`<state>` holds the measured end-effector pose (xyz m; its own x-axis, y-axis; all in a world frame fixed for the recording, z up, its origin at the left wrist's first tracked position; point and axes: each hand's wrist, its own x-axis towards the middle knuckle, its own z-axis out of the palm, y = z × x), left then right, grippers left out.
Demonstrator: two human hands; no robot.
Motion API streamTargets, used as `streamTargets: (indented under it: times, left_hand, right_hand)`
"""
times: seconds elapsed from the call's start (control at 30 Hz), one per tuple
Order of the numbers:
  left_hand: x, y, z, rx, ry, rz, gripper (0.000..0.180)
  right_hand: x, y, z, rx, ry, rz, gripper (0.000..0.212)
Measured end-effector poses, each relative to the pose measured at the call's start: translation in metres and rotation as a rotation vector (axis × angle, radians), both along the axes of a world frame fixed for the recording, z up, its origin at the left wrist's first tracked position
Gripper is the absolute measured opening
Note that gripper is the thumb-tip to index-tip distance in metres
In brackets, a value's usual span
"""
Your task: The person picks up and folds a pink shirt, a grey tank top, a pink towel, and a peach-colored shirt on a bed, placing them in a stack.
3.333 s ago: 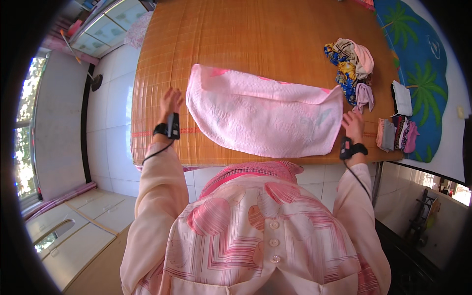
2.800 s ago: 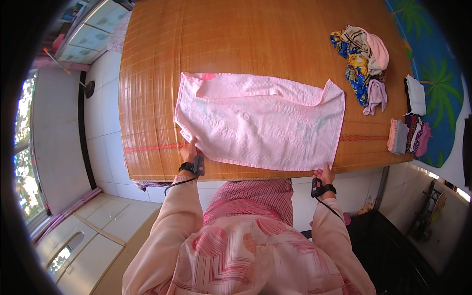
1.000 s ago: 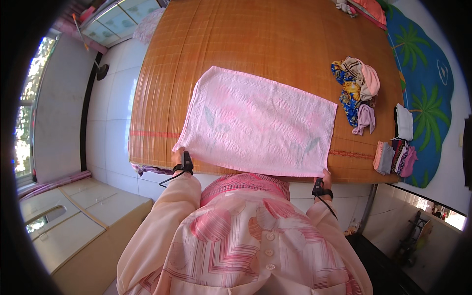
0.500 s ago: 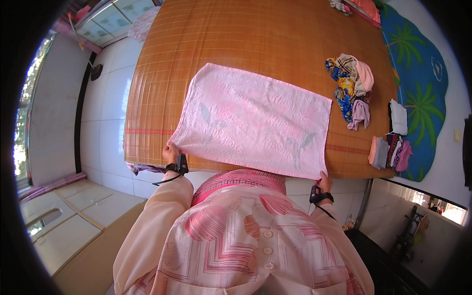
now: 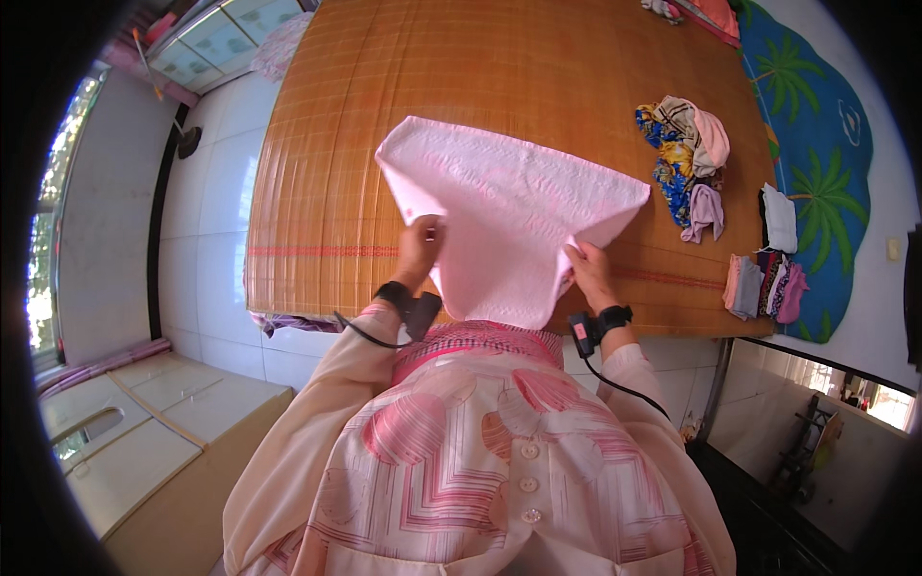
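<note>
Evenly, towel (image 5: 501, 216) between both grips (image 5: 416, 254) (image 5: 593, 274)

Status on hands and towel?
Left hand, right hand: both gripping pink towel. Near part narrower than far edge. Clothes pile to the right, apart from towel.

Matt against gloss

We see a towel (image 5: 509, 206) of matt cloth, roughened by a raised pattern. The mat (image 5: 461, 58) looks to us like glossy strips of wood or bamboo. Floor tiles (image 5: 226, 182) shine smoothly. The shirt (image 5: 403, 432) is thin, smooth cloth; its buttons (image 5: 529, 485) resemble shiny plastic, the wrist boxes (image 5: 582, 334) duller plastic.
</note>
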<state>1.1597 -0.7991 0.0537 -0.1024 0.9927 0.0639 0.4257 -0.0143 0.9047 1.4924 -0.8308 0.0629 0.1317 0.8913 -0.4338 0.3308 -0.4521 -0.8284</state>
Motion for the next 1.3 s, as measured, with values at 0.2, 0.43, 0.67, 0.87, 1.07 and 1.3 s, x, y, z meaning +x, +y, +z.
streamTargets:
  times: [0.2,0.43,0.67,0.87,1.07,1.3]
  left_hand:
    - [0.059,-0.009,0.049,0.017,0.022,-0.375,0.019]
    - [0.055,-0.013,0.054,0.047,0.053,-0.454,0.02]
    - [0.053,-0.007,0.058,0.054,0.065,-0.523,0.027]
    - [0.05,0.003,0.061,0.066,0.176,-0.573,0.032]
    - [0.065,0.019,0.078,-0.173,0.075,-0.61,0.028]
    - [0.095,0.036,0.106,-0.283,-0.363,-0.514,0.029]
  right_hand:
    - [-0.088,0.007,0.05,-0.108,0.235,0.136,0.022]
    - [-0.107,0.007,0.058,-0.12,0.309,0.136,0.024]
    - [-0.113,0.013,0.061,-0.11,0.45,0.108,0.029]
    - [-0.117,0.012,0.079,-0.127,0.523,0.087,0.034]
    - [-0.099,-0.006,0.052,0.023,0.305,0.114,0.032]
    - [-0.082,-0.032,-0.025,0.213,-0.2,0.197,0.028]
